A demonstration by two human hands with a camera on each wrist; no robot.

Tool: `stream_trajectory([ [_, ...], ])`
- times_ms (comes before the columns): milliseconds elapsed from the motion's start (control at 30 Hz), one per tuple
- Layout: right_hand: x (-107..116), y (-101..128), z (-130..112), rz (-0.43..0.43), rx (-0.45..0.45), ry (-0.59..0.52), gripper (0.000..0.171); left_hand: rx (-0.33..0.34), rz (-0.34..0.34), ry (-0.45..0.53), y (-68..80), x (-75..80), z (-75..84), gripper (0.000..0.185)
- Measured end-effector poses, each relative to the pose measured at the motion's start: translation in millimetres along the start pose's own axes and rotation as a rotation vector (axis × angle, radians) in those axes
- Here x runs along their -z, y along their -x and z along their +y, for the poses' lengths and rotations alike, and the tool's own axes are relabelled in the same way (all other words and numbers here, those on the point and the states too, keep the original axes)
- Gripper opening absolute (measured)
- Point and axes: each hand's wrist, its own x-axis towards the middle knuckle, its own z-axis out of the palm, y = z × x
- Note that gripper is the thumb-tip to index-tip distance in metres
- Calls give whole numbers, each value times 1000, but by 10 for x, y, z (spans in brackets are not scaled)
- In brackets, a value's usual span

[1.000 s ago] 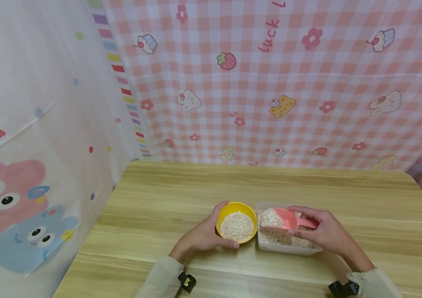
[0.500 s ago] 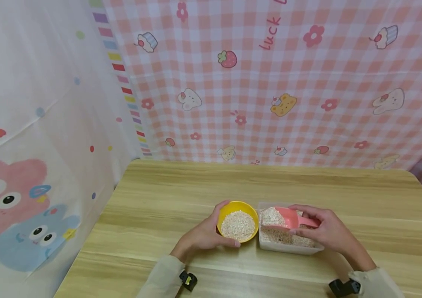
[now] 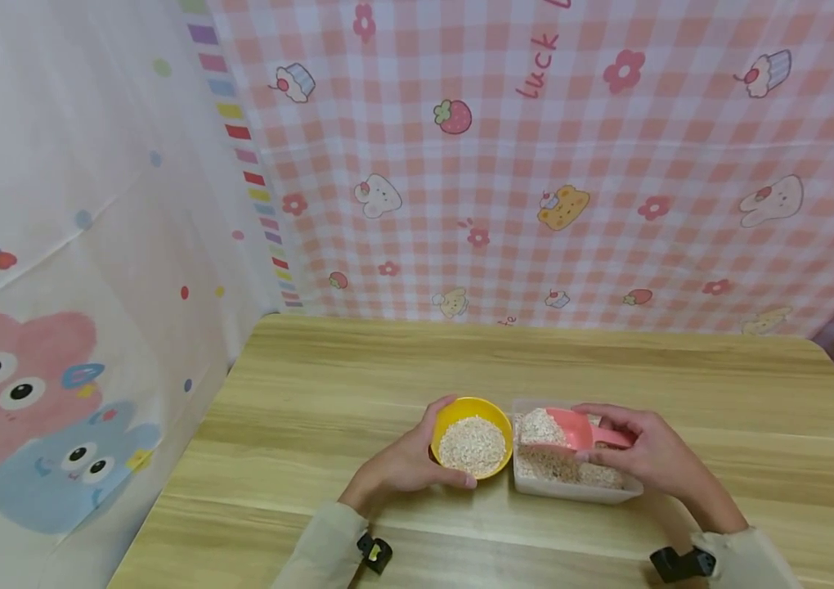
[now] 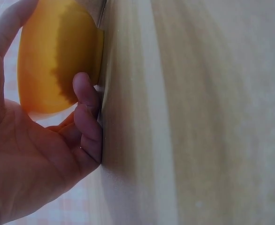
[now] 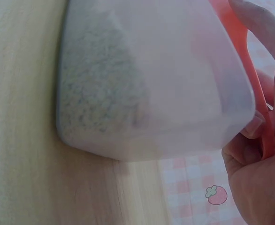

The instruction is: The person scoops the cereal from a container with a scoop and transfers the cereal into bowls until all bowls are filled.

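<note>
My left hand (image 3: 407,463) holds a yellow bowl (image 3: 442,425) from its left side, with the thumb along the near side. Pale oat-like flakes (image 3: 473,447) lie in the bowl. In the left wrist view the bowl (image 4: 48,56) stands on the table, and the fingertips (image 4: 87,91) curl near its base. My right hand (image 3: 645,451) grips the handle of a pink scoop (image 3: 574,429) heaped with flakes. The scoop is over a translucent plastic container (image 3: 571,491) of the same flakes, right beside the bowl. The container's wall (image 5: 184,84) hides most of the scoop in the right wrist view.
A wood-grain table (image 3: 358,360) extends around the bowl and container. Behind it hangs a pink checked cloth (image 3: 505,164), and a white printed cloth (image 3: 130,196) hangs at the left. Both sleeved forearms come in from the near edge, with black wrist devices.
The hands, bowl, scoop and container keep their places relative to one another. Only a slight shift of the whole head view shows.
</note>
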Motion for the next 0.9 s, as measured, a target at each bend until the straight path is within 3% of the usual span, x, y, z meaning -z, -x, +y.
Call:
stream_trajectory([
  [400, 32, 14, -20, -35, 90, -78, 53, 1, -5, 13, -10, 3, -4, 117],
  [900, 182, -13, -204, 20, 126, 74, 52, 12, -3, -4, -1, 8, 7, 118],
])
